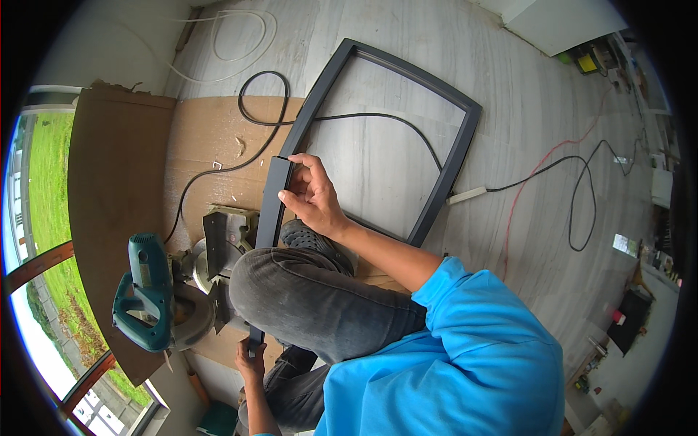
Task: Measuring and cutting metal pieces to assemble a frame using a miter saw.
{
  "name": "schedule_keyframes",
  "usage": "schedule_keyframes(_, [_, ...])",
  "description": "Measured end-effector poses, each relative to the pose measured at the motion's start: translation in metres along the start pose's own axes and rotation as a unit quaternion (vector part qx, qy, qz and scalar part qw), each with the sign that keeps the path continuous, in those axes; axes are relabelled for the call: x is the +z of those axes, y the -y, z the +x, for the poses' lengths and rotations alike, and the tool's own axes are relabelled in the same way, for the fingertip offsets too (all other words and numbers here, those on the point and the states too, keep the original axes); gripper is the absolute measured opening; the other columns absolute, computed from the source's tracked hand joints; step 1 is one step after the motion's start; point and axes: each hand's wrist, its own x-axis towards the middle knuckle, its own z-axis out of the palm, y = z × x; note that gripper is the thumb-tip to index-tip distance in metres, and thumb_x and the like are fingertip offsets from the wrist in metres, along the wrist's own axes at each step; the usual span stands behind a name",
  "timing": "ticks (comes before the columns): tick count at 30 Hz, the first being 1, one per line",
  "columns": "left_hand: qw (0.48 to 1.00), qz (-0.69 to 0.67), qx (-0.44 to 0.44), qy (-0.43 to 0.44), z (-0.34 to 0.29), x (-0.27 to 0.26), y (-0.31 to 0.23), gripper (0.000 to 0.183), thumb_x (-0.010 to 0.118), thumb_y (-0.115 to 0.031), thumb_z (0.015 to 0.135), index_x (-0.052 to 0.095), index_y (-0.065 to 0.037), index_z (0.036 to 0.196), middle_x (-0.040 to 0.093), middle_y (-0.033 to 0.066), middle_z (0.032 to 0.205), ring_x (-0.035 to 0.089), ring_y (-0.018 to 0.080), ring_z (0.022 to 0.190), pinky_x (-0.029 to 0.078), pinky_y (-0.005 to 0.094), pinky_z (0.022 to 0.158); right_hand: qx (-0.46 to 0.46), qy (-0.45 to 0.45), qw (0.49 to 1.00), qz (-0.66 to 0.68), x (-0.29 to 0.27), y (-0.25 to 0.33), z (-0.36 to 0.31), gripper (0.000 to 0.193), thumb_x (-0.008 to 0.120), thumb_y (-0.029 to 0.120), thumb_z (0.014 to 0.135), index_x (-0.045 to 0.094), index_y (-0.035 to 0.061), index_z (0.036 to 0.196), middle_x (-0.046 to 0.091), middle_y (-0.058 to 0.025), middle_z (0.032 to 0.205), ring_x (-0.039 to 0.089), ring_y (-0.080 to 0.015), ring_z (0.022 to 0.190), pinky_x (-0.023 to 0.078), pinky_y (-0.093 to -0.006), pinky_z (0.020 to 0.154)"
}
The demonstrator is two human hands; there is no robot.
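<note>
A dark grey frame bar [273, 200], flat-faced and long, runs from beside the frame's left side down past my bent knee, which hides its middle. My right hand [314, 198] is closed round its far end, fingers on the tip and thumb on the face. My left hand [251, 361] grips the near end, below the knee. A dark grey four-sided frame [446, 186] lies on the floor just beyond. The bar's far end overlaps the frame's left side in view; I cannot tell whether they touch.
A teal miter saw [149, 272] stands at the left on brown cardboard [207, 138]. A black cable [273, 138] loops across the cardboard and under the frame to a white power strip [467, 195]. A brown panel [116, 218] leans by the window.
</note>
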Motion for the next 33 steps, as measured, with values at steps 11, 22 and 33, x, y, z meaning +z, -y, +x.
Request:
schedule_keyframes(11, [0.956,0.152,-0.166,0.189,0.047,0.001,0.069,0.088,0.087,-0.039,0.063,0.046,-0.001,0.131,0.055,0.0227,0.126,0.055,0.0389,0.117,0.047,0.0444,0.098,0.082,-0.018,0.995,-0.055,0.014,-0.069,0.064,0.052,0.059,0.000,0.086,0.029,0.0087,0.128,0.057,-0.0139,0.107,0.058,-0.0170,0.089,0.054,-0.0339,0.069])
schedule_keyframes(22, [0.924,-0.029,-0.381,-0.010,0.057,0.038,0.202,0.111,0.077,-0.072,0.060,0.047,0.008,0.130,0.056,0.0290,0.125,0.053,0.0391,0.121,0.042,0.0439,0.103,0.228,-0.039,0.962,-0.146,0.094,-0.189,0.148,0.062,0.057,-0.002,0.081,0.022,0.0116,0.130,0.051,-0.0184,0.114,0.061,-0.0267,0.091,0.058,-0.0465,0.073])
schedule_keyframes(33, [0.936,-0.075,-0.343,0.004,0.076,0.057,0.258,0.107,0.078,-0.066,0.061,0.038,-0.017,0.147,0.062,0.0202,0.124,0.052,0.0375,0.122,0.031,0.0479,0.108,0.341,-0.007,0.912,-0.228,0.066,-0.302,0.203,0.065,0.052,-0.006,0.082,0.017,0.0122,0.134,0.043,-0.0207,0.121,0.057,-0.0364,0.104,0.050,-0.0635,0.091])
